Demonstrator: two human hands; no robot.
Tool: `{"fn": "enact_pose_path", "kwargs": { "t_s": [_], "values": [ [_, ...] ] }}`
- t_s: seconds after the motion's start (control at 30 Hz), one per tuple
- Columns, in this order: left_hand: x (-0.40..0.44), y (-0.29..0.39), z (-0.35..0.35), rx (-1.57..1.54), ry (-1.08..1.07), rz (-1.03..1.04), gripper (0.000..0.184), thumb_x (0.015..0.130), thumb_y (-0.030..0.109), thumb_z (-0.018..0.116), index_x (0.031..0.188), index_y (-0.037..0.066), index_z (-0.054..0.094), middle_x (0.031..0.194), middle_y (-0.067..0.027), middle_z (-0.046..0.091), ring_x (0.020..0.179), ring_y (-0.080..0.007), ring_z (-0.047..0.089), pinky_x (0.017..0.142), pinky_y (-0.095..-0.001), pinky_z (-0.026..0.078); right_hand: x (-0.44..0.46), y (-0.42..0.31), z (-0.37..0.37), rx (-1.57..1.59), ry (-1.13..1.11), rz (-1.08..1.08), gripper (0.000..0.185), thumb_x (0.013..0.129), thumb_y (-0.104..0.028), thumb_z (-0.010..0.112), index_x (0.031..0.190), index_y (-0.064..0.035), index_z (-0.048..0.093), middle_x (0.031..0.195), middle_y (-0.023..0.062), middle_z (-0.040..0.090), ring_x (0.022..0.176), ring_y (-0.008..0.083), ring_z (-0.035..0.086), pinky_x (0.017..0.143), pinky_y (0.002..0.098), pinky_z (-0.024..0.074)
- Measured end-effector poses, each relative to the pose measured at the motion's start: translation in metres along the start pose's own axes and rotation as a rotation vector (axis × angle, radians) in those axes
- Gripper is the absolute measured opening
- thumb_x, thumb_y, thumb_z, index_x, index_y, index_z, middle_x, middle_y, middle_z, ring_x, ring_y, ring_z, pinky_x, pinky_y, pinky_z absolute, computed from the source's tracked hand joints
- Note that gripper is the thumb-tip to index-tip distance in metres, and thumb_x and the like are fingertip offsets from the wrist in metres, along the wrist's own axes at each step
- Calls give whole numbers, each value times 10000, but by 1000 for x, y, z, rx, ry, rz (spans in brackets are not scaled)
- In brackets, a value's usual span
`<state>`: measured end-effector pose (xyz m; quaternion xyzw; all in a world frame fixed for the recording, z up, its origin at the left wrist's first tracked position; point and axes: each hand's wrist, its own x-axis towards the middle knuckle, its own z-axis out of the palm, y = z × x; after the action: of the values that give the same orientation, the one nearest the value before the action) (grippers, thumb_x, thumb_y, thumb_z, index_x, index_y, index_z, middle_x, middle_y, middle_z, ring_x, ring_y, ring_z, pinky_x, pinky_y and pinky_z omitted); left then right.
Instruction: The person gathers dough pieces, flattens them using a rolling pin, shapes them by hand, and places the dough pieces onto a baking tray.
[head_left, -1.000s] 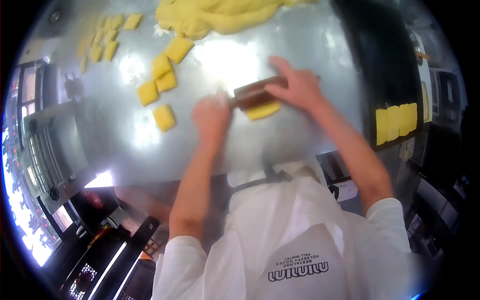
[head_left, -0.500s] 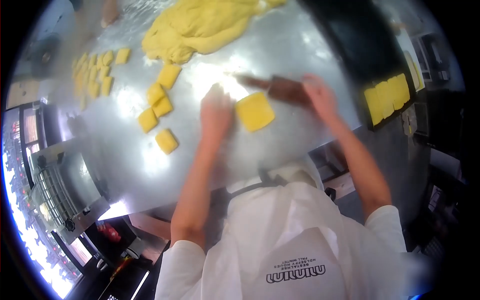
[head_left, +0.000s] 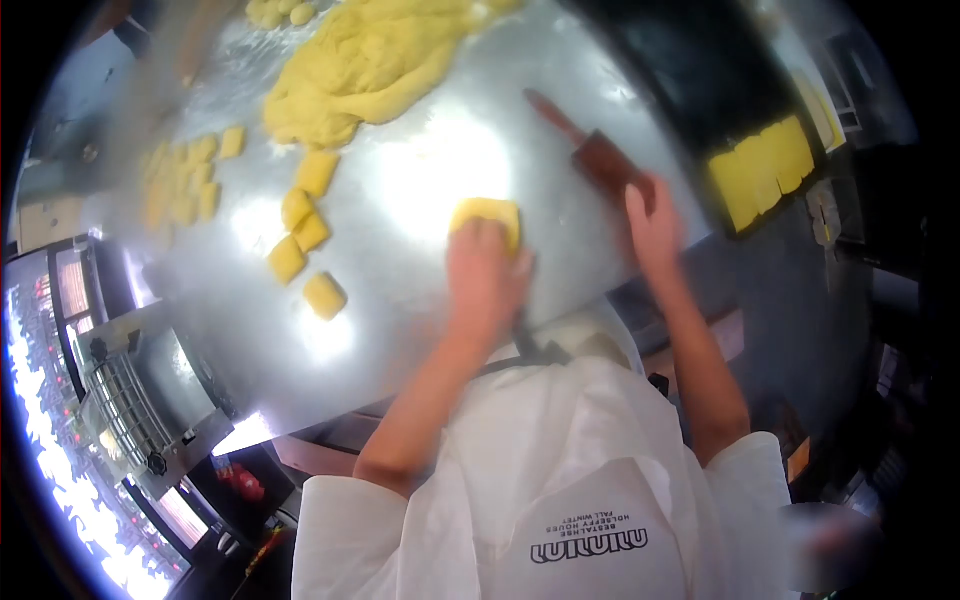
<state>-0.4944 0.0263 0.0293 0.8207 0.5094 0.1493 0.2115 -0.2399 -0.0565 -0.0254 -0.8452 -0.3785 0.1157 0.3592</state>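
Note:
My left hand is over a flattened yellow dough square, its fingers bent and pressed together on the near part of the piece. A brown rolling pin is in my right hand, which is closed around its near end; the pin slants away to the upper left. To the left, several small dough squares lie in a loose line on the metal table. Beyond them sits a large mass of yellow dough.
More dough pieces are grouped at the far left, and round ones at the top. A black tray on the right bears flat dough sheets. A metal machine stands at the lower left.
The rolling pin has come off the dough square and moved right in my right hand, its left end released. My left hand has moved right onto the square. The view has shifted.

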Motion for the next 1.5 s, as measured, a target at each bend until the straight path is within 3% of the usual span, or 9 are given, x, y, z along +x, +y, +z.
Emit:
{"fn": "enact_pose_path", "kwargs": {
  "t_s": [0.13, 0.27, 0.77, 0.97, 1.07, 1.17, 1.23, 1.37, 1.5],
  "values": [
    [-6, -12, 15, -62, 249, -6, 813, 716, 317, 946, 1363, -6, 573, 1354, -232, 592, 1276, -414, 538, 1090, -475, 450, 3, 5, -6, 25, -23, -30, 505, 950, -476, 694, 1341, -160, 640, 1055, 159, 761, 962, 384, 723, 845, 450, 553],
    [6, -29, 31, -96, 88, -114, 1155, 732, 358, 939, 1581, -79, 290, 1591, -297, 386, 1487, -458, 367, 1238, -497, 316, 1, 5, -6, -56, -48, -96, 545, 923, -481, 730, 1346, -155, 625, 982, 160, 766, 868, 396, 733, 780, 466, 564],
    [13, 13, 63, 79, 176, -153, 1120, 784, 430, 884, 1553, -128, 291, 1580, -346, 372, 1495, -510, 320, 1249, -554, 248, 16, -23, -38, -93, -496, -78, 692, 925, -457, 755, 1445, -97, 472, 1085, 245, 739, 1011, 449, 716, 859, 470, 562],
    [6, 1, 53, -69, 147, -132, 1014, 853, 380, 825, 1568, -97, 288, 1604, -325, 350, 1495, -497, 335, 1242, -540, 278, 6, -11, -12, -144, -376, -52, 794, 858, -492, 815, 1466, -117, 467, 1108, 225, 745, 1023, 424, 726, 875, 467, 561],
    [-1, -15, 27, -568, 166, -307, 855, 930, 281, 750, 1576, -68, 310, 1613, -298, 368, 1488, -450, 385, 1229, -478, 330, 14, -28, -13, -29, -432, -60, 807, 833, -529, 821, 1472, -156, 496, 1107, 192, 756, 988, 394, 742, 857, 446, 568],
    [-4, -57, -12, -332, 474, -101, 456, 981, 166, 672, 1377, -42, 582, 1405, -262, 578, 1330, -423, 539, 1106, -434, 442, 10, -64, -30, -160, -688, -191, 788, 843, -538, 807, 1486, -193, 510, 1092, 161, 764, 945, 368, 752, 838, 424, 572],
    [-1, -82, -24, -91, 304, -20, 207, 1002, 169, 638, 1097, -11, 675, 1117, -221, 647, 1096, -404, 610, 943, -443, 490, 1, -90, -34, -163, -811, -383, 776, 863, -542, 780, 1505, -217, 491, 1057, 149, 763, 904, 381, 743, 832, 444, 570],
    [25, -101, 9, 226, 208, 61, 370, 1020, 240, 615, 700, 58, 645, 684, -143, 569, 682, -371, 576, 645, -474, 470, 9, -83, 30, -200, -729, -318, 584, 935, -539, 690, 1379, -187, 548, 933, 141, 760, 883, 406, 729, 799, 463, 560],
    [83, -87, -15, 332, -16, -8, 506, 1058, 397, 511, 723, 63, 692, 716, -176, 667, 688, -395, 646, 617, -501, 494, 60, -92, 68, -216, -544, -340, 428, 1004, -519, 593, 1202, -139, 595, 824, 121, 739, 833, 400, 712, 771, 468, 546]
  ]
}}
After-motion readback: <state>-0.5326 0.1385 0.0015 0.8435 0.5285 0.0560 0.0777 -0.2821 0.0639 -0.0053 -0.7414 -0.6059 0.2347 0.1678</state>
